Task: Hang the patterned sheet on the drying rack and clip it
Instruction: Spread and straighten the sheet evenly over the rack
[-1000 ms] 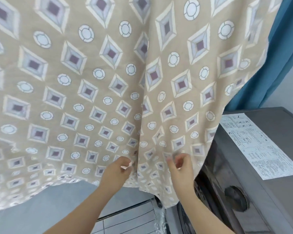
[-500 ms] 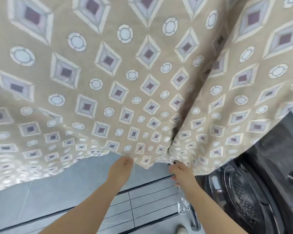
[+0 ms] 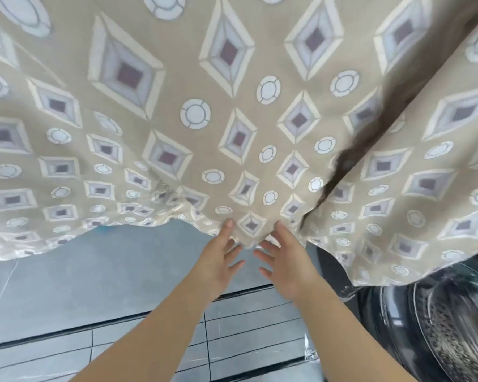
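One patterned sheet (image 3: 232,111) is counted; it fills the upper part of the head view, spread overhead, beige with diamond and ring motifs. Its lower hem hangs just above the hands, and a dark fold line runs diagonally through it at right. The drying rack and any clips are not visible.

Two hands are counted, both bare, forearms raised from the bottom of the frame.

Left hand (image 3: 218,260): fingers extended and spread, palm turned away from the camera. One fingertip is seen touching the sheet hem; nothing is enclosed in the hand.

Right hand (image 3: 284,260): likewise spread wide, one fingertip against the hem just beside the left hand. No fabric is pinched or gripped.

A small dip of hem is seen between the two hands.

One washing machine drum (image 3: 450,323) is noted at lower right, dark, door open, partly covered by the sheet edge. Grey floor tiles (image 3: 80,285) are seen below
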